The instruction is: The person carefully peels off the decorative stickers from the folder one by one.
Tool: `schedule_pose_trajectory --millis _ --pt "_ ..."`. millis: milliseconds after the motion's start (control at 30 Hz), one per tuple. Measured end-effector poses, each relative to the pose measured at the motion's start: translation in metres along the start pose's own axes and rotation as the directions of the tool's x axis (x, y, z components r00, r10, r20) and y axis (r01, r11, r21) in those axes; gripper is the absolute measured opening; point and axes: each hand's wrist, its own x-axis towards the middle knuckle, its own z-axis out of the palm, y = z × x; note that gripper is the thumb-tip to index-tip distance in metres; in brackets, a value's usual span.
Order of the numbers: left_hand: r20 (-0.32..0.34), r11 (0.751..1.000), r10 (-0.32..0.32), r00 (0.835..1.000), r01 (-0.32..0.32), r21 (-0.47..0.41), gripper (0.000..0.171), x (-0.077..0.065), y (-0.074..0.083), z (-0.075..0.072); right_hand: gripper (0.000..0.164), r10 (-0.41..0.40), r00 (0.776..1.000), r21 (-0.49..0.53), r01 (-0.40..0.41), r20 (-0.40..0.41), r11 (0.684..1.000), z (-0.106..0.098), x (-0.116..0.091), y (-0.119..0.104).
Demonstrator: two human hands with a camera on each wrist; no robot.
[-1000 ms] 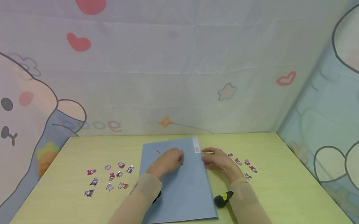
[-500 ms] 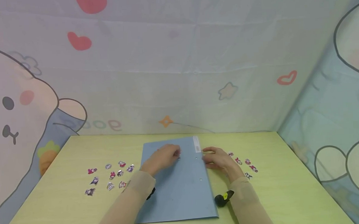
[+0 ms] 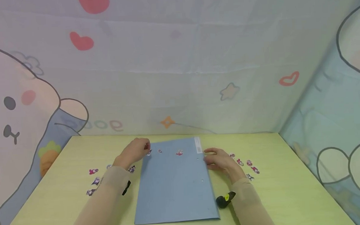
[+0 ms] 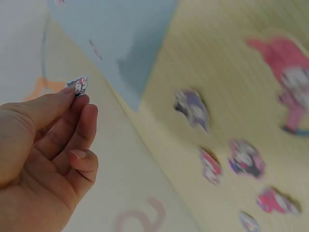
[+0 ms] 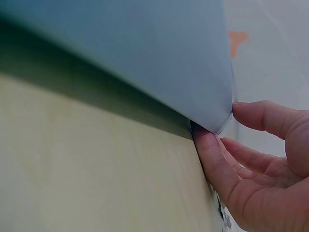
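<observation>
My left hand (image 3: 133, 151) is over the upper left corner of a blue folder (image 3: 174, 190). Thumb and forefinger pinch a small cartoon sticker (image 4: 79, 85), held in the air in the left wrist view; the other fingers curl loosely. Two stickers lie along the folder's upper part: a small one (image 3: 160, 151) and a red-and-white one (image 3: 179, 152). At the folder's right edge is my right hand (image 3: 219, 162). In the right wrist view its thumb and a finger grip the folder's edge from either side, one fingertip partly hidden beneath it.
Several loose stickers (image 3: 93, 171) lie left of the folder, some hidden by the left forearm. Another group of stickers (image 3: 249, 163) is beside the right hand. A white barcode label (image 3: 198, 145) marks the folder's upper right corner. A patterned cloth (image 3: 179, 102) hangs behind the table.
My left hand has moved left from the folder's upper middle to its left corner, a sticker between its fingertips. The red-and-white sticker on the folder is uncovered. My right hand stays put.
</observation>
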Motion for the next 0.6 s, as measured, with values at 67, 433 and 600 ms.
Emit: schedule_pose_trajectory --millis 67,433,600 --pt "0.006 1.0 -0.02 1.0 0.02 0.002 0.005 -0.004 -0.008 -0.004 0.049 0.006 1.0 0.002 -0.006 -0.009 1.0 0.0 0.0 0.0" --pt "0.051 0.992 -0.128 0.99 0.129 -0.011 0.006 -0.018 -0.038 -0.004 0.049 -0.001 1.0 0.002 0.001 -0.019 1.0 0.001 0.0 0.002" --pt "0.056 0.991 -0.135 0.989 0.135 0.004 0.008 -0.021 -0.044 -0.001 0.051 -0.007 1.0 0.011 0.007 -0.01 1.0 0.001 0.002 0.002"
